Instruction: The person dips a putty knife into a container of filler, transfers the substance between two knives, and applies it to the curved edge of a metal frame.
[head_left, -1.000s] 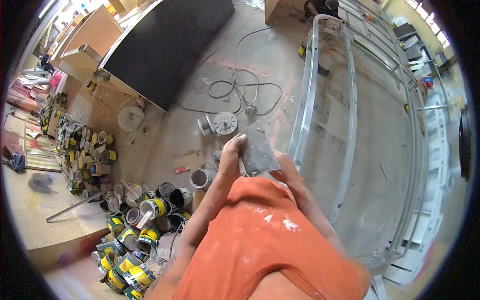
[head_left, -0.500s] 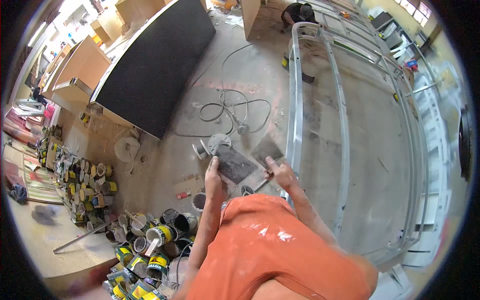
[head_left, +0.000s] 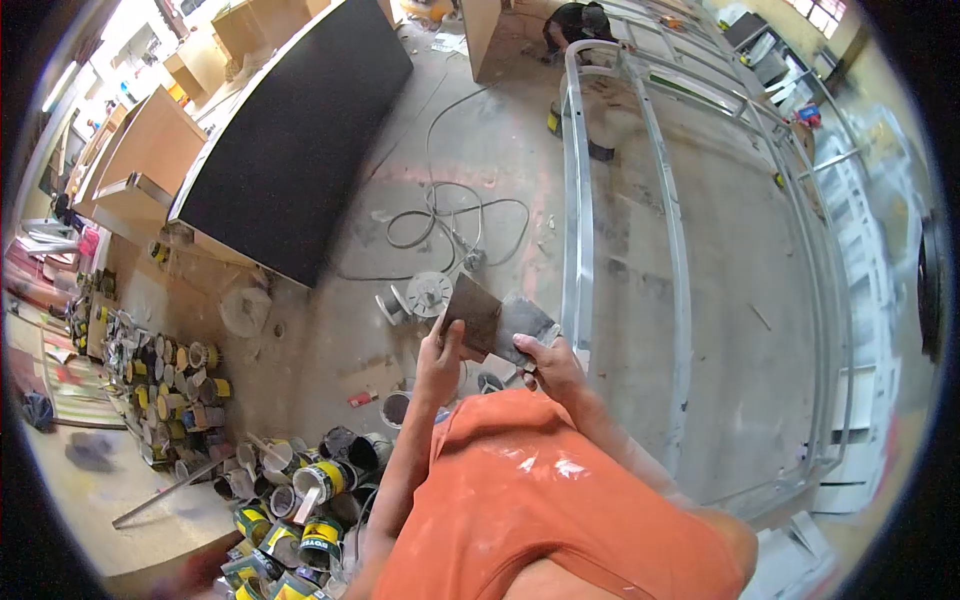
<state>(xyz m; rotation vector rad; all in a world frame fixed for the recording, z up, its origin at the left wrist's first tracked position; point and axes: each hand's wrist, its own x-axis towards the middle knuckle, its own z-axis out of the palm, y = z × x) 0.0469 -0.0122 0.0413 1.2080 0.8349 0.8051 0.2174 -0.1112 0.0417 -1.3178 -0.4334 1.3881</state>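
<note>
My left hand [head_left: 440,362] grips a thin dark brown rectangular sheet [head_left: 476,312] by its lower left edge, thumb laid on its face. In my right hand [head_left: 553,366] is a grey, white-smeared flat sheet [head_left: 523,322], pinched at its lower right corner. The two sheets meet edge to edge in front of my chest, the dark one on the left. Below and beyond them a white spool-like reel [head_left: 430,294] lies on the floor.
A metal tube frame [head_left: 577,220] stretches along the right. Many paint cans [head_left: 320,480] crowd the lower left. A large black panel [head_left: 300,150] stands at upper left, near a looped cable [head_left: 480,205] on the floor. Another person [head_left: 577,28] crouches at the far end.
Both sheets have been turned and brought together. The left one now stands more upright with its brown face showing; the right one shows a smeared grey face. The view has shifted slightly.
</note>
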